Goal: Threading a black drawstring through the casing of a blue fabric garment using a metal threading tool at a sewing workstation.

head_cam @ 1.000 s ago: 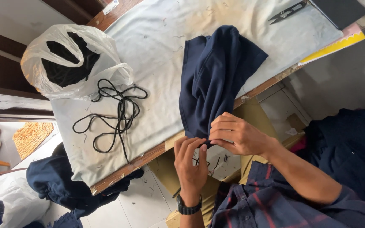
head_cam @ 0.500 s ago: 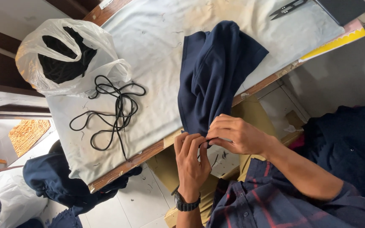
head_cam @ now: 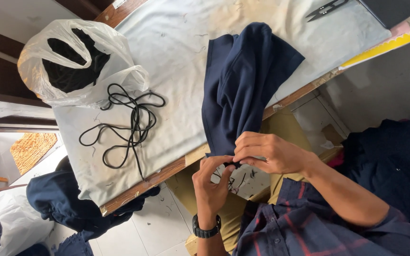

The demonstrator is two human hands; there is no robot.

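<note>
— What's the desk (head_cam: 176, 52) like where you're working?

— A wooden board with a stained pale cloth over it. The navy garment (head_cam: 243, 85) lies across its near edge, and the lower hem hangs off the edge to where my hands meet.

— What are your hands doing?

— My right hand (head_cam: 269, 152) is closed, pinching the hem together with a bit of black cord. My left hand (head_cam: 210, 182) comes up from below, its fingers curled onto the same spot. Exactly how the cord sits in the fabric is hidden under my fingers.

— How do you do that well?

— I'd say keep the hem taut between both hands, grip close to the cord's end, and work in small pinches so the fabric doesn't bunch.

— Anything else around?

— A loose tangle of black cord (head_cam: 129, 123) lies toward the desk's left side, beside a white plastic bag (head_cam: 79, 61) holding something dark. Thread snips (head_cam: 326, 8) lie at the far edge, well out of reach. More dark cloth is heaped on the floor (head_cam: 143, 227) below the left corner.

— Anything in the way?

— Only the garment's own hanging weight, I'd guess, pulling against my grip.
</note>
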